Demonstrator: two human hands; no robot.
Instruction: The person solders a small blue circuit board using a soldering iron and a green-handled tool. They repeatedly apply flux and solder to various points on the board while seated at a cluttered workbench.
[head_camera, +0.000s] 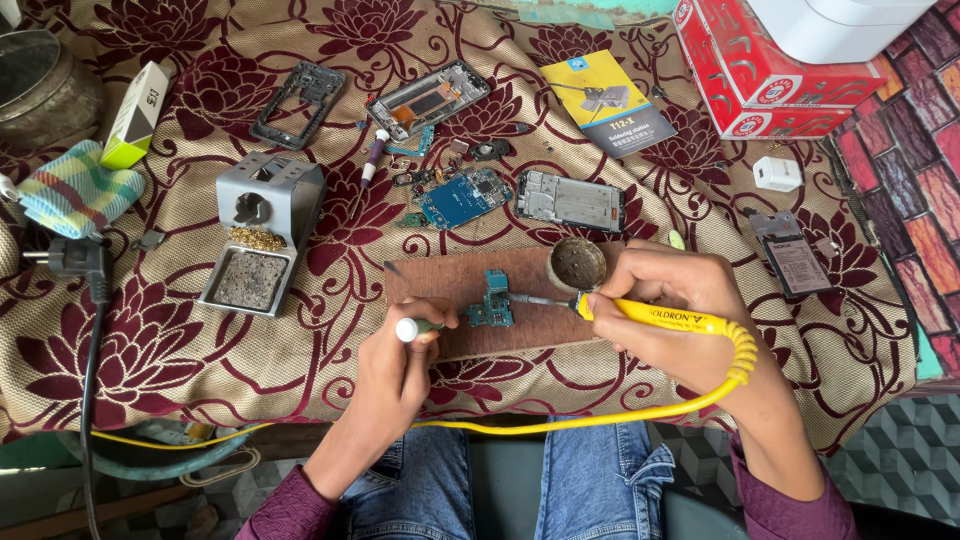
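Right hand: I see my right hand (665, 310) clamped on a yellow-handled soldering iron (640, 314), tip at the board.
Left hand: my left hand (405, 355) is closed on a white-capped slim tool (413, 327).
Board: small teal circuit board (491, 303) lies on a brown wooden plank (450, 278).
Surface: maroon floral cloth (180, 370); grey metal iron stand (262, 228) well left.

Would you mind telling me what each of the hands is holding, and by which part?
The right hand grips a yellow soldering iron by its handle. The left hand holds a thin white-capped tool near its capped end.
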